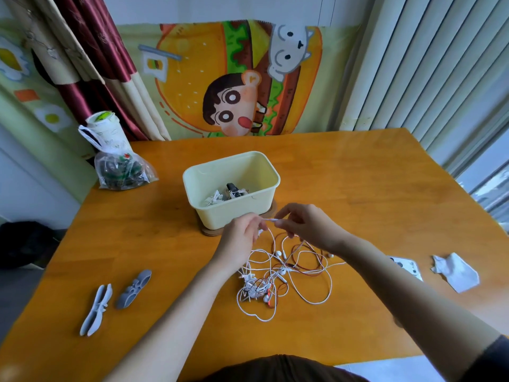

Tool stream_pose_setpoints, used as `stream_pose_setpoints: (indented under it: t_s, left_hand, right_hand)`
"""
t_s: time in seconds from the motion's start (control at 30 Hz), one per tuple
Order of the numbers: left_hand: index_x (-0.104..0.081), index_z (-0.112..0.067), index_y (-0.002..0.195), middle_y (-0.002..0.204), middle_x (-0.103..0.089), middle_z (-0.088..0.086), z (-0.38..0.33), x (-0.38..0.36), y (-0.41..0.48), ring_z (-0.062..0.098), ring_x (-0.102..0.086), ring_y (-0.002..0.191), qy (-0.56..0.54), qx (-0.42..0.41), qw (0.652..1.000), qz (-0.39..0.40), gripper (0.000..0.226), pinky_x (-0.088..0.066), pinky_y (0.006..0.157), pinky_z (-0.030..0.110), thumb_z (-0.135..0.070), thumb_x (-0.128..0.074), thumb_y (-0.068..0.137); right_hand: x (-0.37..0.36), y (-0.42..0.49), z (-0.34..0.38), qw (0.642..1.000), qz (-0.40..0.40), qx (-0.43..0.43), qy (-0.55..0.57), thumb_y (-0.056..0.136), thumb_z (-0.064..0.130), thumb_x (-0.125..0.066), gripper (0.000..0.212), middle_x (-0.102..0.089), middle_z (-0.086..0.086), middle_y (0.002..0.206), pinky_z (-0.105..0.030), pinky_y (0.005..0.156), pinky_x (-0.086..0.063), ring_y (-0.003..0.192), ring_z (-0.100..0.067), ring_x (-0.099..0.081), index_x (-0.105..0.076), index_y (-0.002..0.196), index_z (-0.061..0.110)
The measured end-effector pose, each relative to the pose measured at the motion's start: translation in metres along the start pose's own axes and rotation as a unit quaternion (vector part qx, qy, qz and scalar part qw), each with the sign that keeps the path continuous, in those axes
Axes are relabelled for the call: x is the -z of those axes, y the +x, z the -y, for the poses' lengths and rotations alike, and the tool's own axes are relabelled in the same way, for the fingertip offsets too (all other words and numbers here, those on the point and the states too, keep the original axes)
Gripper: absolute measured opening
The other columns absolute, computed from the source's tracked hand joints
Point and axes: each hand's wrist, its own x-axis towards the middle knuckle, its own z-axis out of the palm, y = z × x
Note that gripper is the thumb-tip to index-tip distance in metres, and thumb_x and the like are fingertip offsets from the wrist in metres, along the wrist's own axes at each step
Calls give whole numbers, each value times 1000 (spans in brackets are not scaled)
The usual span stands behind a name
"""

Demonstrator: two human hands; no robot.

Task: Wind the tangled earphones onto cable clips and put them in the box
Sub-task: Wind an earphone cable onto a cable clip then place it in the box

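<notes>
A tangle of white and red earphone cables lies on the wooden table in front of me. My left hand and my right hand are raised just above it, each pinching one white cable stretched between them near its plug end. Just beyond my hands stands the pale yellow box on a wooden base, with several wound earphones at its bottom. Two grey cable clips lie side by side at the near left of the table.
A clear plastic bag of dark items with a white cup behind it stands at the far left corner. A phone and a crumpled white paper lie at the right. Curtains and a cartoon cloth hang behind the table.
</notes>
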Motion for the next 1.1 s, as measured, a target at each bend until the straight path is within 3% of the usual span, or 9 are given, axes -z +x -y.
stream_pose_setpoints:
  t_s: [0.23,0.37,0.43,0.57,0.7,0.8,0.87,0.97,1.1]
  left_hand:
    - [-54,-16,76,61,-37,-3,-2,16,10,7,-35,54,-101,38,989,-98,34,-32,51,15,-16,-34,104]
    - [-54,-15,76,62,-36,-2,1,25,14,8,-32,54,-147,53,977,-147,34,-26,49,19,-18,-34,104]
    - [-56,-16,78,63,-37,-2,5,25,13,8,-33,55,-131,66,979,-143,34,-27,49,17,-19,-34,104]
    - [-63,-17,87,74,-49,0,14,29,15,12,-44,65,-68,103,984,-132,33,-35,57,22,-15,-34,103]
    - [-56,-9,124,119,-52,8,13,27,20,21,-47,115,89,95,982,-138,27,-37,88,21,-10,-45,99]
    - [-57,-12,105,100,-55,-1,-2,20,19,16,-53,98,45,17,985,-164,12,-40,74,7,-8,-53,95]
    - [-61,-16,99,92,-60,-11,-17,9,15,4,-56,87,-20,-4,997,-80,8,-40,70,4,-13,-55,95]
    - [-62,-21,107,101,-63,-15,-28,-9,11,0,-59,95,-63,4,998,27,15,-43,74,6,-27,-58,94]
    - [-62,-27,80,79,-64,-15,-24,-15,11,-5,-59,77,-66,-16,998,-17,14,-40,66,7,-21,-61,92]
  right_hand:
    - [-1,-1,-52,996,15,-86,-13,92,20,-59,24,-57,9,59,-17,57,-41,49,2,-49,-59,68,24]
    - [1,-8,-87,989,25,-142,-31,94,10,-52,32,-65,3,66,-27,69,-48,65,-12,-57,-62,66,22]
    - [9,-6,-91,987,-34,-157,-26,93,7,-51,35,-67,-1,67,-29,71,-49,64,-11,-59,-62,64,22]
    - [35,6,-57,974,-184,-119,-54,92,11,-54,25,-62,10,60,-7,55,-40,51,4,-54,-61,69,18]
    - [53,10,-8,960,-278,-13,-9,92,15,-58,14,-65,7,65,-5,51,-42,50,5,-56,-64,79,13]
    - [52,11,18,975,-221,5,-26,91,19,-60,12,-67,6,68,-15,54,-51,53,-3,-61,-65,80,15]
    - [45,11,27,979,-200,9,-32,91,18,-61,13,-68,4,67,-19,58,-54,54,-7,-63,-66,79,14]
    - [32,13,36,982,-186,19,-12,90,16,-62,14,-66,7,63,-20,58,-54,52,-4,-62,-67,77,11]
    - [21,15,39,984,-175,15,5,90,11,-60,15,-64,6,61,-20,58,-54,51,-6,-62,-67,78,5]
